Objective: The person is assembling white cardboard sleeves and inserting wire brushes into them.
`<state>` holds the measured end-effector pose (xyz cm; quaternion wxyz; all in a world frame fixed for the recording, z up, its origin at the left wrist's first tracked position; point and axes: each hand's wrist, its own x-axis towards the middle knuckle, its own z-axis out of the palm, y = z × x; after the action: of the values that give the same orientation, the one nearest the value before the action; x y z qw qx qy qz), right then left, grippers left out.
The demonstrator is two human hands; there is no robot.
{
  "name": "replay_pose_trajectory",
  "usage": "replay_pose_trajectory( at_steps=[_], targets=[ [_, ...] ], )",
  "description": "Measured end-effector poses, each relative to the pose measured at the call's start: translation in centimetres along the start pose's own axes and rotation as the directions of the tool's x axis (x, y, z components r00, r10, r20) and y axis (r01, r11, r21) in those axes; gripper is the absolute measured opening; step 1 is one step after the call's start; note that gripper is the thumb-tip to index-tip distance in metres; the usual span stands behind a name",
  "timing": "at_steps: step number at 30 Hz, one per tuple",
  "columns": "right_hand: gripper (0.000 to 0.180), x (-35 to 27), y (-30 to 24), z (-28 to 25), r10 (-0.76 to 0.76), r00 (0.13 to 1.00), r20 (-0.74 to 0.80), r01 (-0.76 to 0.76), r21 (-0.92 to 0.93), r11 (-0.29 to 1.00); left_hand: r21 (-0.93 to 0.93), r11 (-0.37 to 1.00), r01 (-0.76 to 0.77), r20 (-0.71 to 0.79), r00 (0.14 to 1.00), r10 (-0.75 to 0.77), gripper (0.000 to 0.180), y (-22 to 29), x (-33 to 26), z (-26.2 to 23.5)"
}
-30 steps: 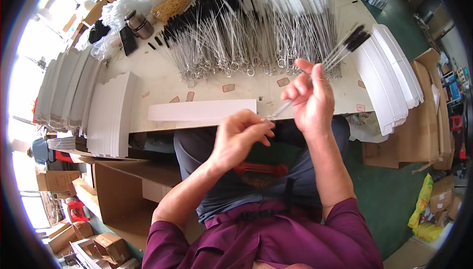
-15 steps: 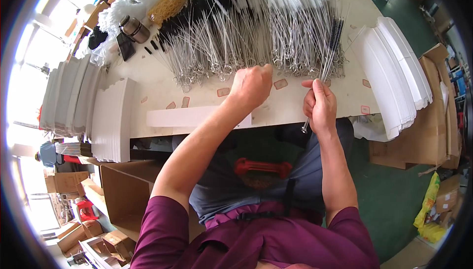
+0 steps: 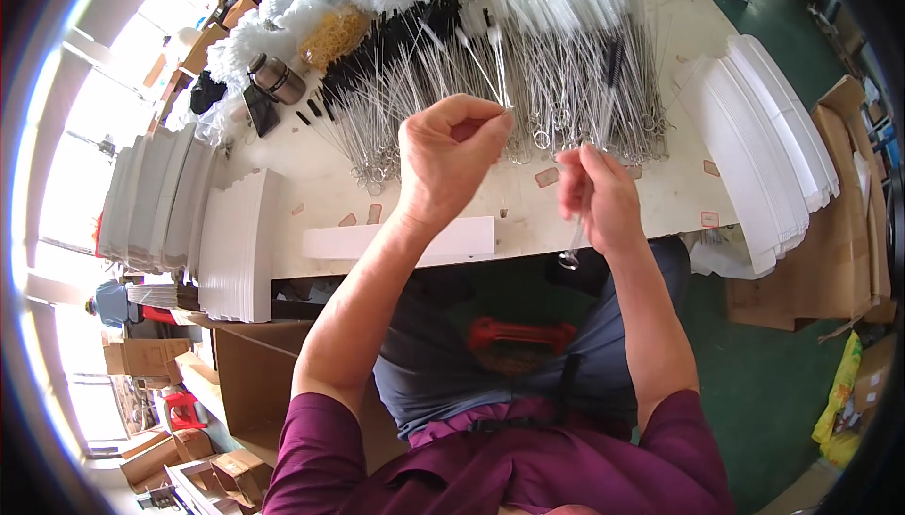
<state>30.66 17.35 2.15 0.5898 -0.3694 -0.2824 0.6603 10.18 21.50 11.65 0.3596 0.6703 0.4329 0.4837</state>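
Piles of thin wire-handled bottle brushes (image 3: pixel 584 63) lie across the table (image 3: pixel 698 152), white bristles pointing away and looped ends toward me. My left hand (image 3: pixel 448 157) is closed in a pinch at the near edge of the piles. From its fingertips a white-tipped brush (image 3: pixel 502 72) stands out. Lower right, my right hand (image 3: pixel 603 202) is closed round a few wire brushes. Their looped ends (image 3: pixel 568 259) hang below the palm, and a black-bristled brush (image 3: pixel 615 63) extends beyond the fingers. How many it holds is hidden.
A flat white carton (image 3: pixel 396 240) lies at the table's front edge. Stacked white cartons (image 3: pixel 236 246) stand left, with more white cartons (image 3: pixel 754 152) right. Behind the piles are yellow bands (image 3: pixel 335 36), and a metal flask (image 3: pixel 276 79) stands at the back left.
My left hand has lifted toward me and to the left, drawing a white-tipped brush from the pile. The right hand has turned slightly with its brushes. The view has shifted a little.
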Motion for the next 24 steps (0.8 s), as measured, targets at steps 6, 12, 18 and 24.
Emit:
replay_pose_trajectory(
  at_steps=[6, 12, 18, 24],
  targets=[
    [0.037, 6.1, 0.4, 4.7, 0.027, 0.998, 0.064, -0.031, 0.067, 0.997, -0.161, 0.987, -0.016, -0.061, 0.998, 0.006, 0.007, 3.5, -0.4, -2.1],
    [0.035, 11.2, 2.7, 5.5, 0.108, 0.994, 0.001, -0.108, 0.055, 0.993, -0.244, 0.956, -0.165, -0.038, 0.986, 0.16, 0.006, 7.2, -0.8, -5.5],
    [0.035, 8.4, 1.8, 6.6, -0.041, 0.997, -0.066, 0.02, -0.285, 0.958, -0.138, 0.955, -0.263, -0.131, 0.96, 0.246, 0.013, 10.2, -0.7, -11.8],
    [0.037, 4.1, -1.9, 5.2, -0.34, 0.925, 0.168, 0.364, -0.642, 0.675, -0.353, 0.925, -0.142, 0.077, 0.981, 0.18, 0.025, 13.1, -0.5, -15.7]
  ],
)
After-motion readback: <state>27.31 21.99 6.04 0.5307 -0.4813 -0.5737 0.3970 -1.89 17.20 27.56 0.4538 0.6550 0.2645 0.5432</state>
